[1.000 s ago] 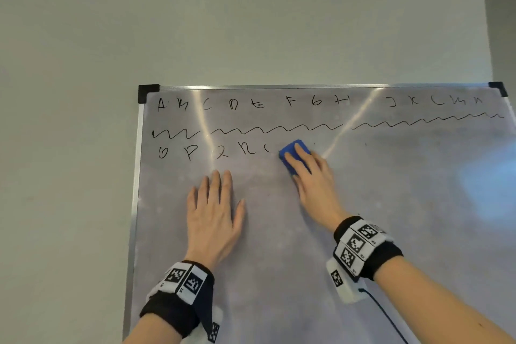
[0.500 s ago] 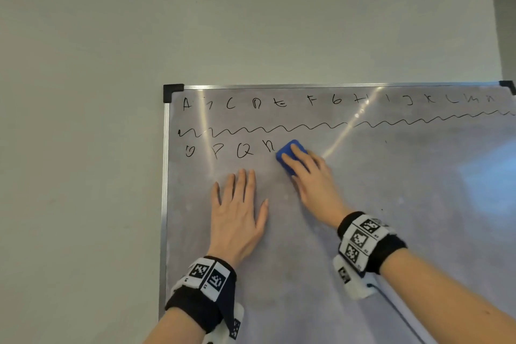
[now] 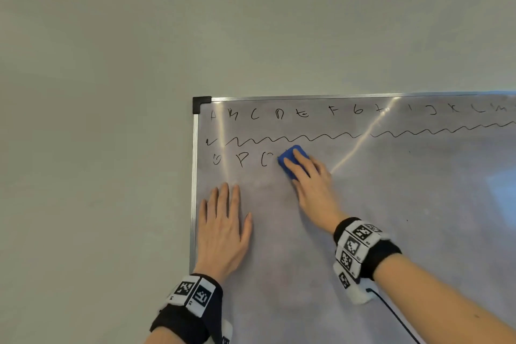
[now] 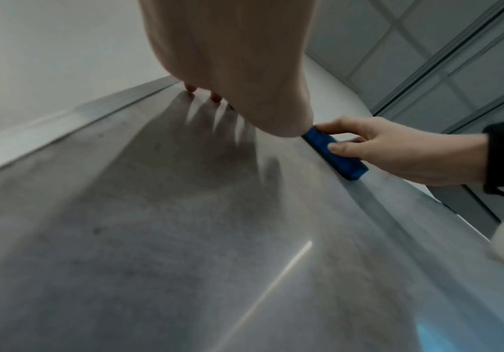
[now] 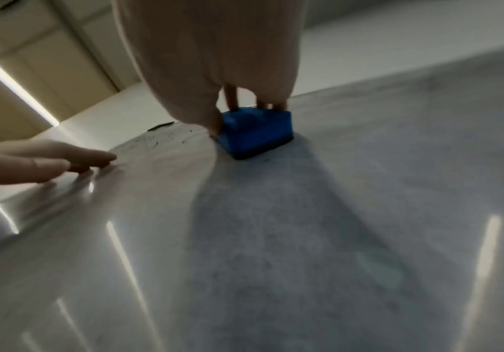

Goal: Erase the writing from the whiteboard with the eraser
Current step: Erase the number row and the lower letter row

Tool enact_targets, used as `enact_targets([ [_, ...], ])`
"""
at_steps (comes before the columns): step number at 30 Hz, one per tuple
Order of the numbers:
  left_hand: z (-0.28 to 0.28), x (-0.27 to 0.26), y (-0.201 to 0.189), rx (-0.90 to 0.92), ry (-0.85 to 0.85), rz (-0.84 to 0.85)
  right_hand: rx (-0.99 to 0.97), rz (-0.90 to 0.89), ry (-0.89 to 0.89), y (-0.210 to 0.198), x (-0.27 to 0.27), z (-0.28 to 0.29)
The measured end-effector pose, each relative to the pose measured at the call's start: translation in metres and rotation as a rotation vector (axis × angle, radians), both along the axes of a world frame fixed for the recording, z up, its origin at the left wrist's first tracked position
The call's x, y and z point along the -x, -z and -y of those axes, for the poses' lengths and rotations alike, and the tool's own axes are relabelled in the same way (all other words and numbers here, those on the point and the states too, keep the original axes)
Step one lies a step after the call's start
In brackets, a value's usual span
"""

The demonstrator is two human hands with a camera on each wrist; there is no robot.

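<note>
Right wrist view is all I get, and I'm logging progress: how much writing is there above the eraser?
Observer: The head view shows a full row of letters along the top of the whiteboard, untouched.
Operator: Anything between that row and the eraser?
Observer: A wavy line runs across the board just above the eraser.
Operator: And in the eraser's own row?
Observer: Three marks lie to its left; the right hand holds the eraser beside the nearest one.
</note>
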State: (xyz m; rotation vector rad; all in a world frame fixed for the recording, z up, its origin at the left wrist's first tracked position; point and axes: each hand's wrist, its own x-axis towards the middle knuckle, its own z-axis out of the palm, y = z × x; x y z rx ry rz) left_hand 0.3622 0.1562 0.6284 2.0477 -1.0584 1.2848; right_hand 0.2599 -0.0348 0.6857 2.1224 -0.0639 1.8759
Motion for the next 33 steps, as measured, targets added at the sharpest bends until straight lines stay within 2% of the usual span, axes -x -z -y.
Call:
enact_targets([
  [2, -0.003, -0.004, 0.001, -0.025, 0.007, 0.004, -0.161, 0.079, 0.050, -0.002, -0.010, -0.005],
  [4, -0.006, -0.004, 0.000, -0.025, 0.017, -0.007, -0.227, 0.086, 0.060, -0.001, -0.028, -0.024],
  [8, -0.013, -0.005, -0.002, -0.014, 0.029, 0.015, 0.003, -0.129, -0.022, -0.002, -0.047, -0.051],
  [11, -0.023, -0.009, -0.001, 0.004, 0.016, 0.035, 0.140, -0.207, -0.010, -0.008, -0.038, -0.032],
  [12, -0.028, -0.011, -0.001, 0.014, 0.010, 0.035, 0.097, -0.176, 0.001, -0.011, -0.033, -0.023],
  [14, -0.039, -0.014, 0.000, 0.032, 0.002, 0.033, -0.114, -0.034, -0.002, -0.016, -0.026, -0.016],
  [16, -0.046, -0.017, -0.001, 0.041, -0.005, 0.026, -0.238, 0.051, -0.008, -0.016, -0.034, -0.031],
  [20, -0.053, -0.014, -0.007, 0.070, -0.013, -0.001, -0.052, -0.124, -0.085, -0.018, -0.075, -0.084],
  [23, -0.057, -0.012, -0.011, 0.087, -0.023, -0.010, -0.031, -0.271, -0.136, -0.029, -0.086, -0.097],
  [28, -0.051, -0.005, -0.016, 0.072, -0.018, 0.007, 0.102, -0.330, -0.092, -0.029, -0.062, -0.063],
  [33, -0.031, 0.006, -0.010, 0.038, 0.006, 0.026, 0.014, -0.084, 0.037, -0.011, -0.004, 0.011],
])
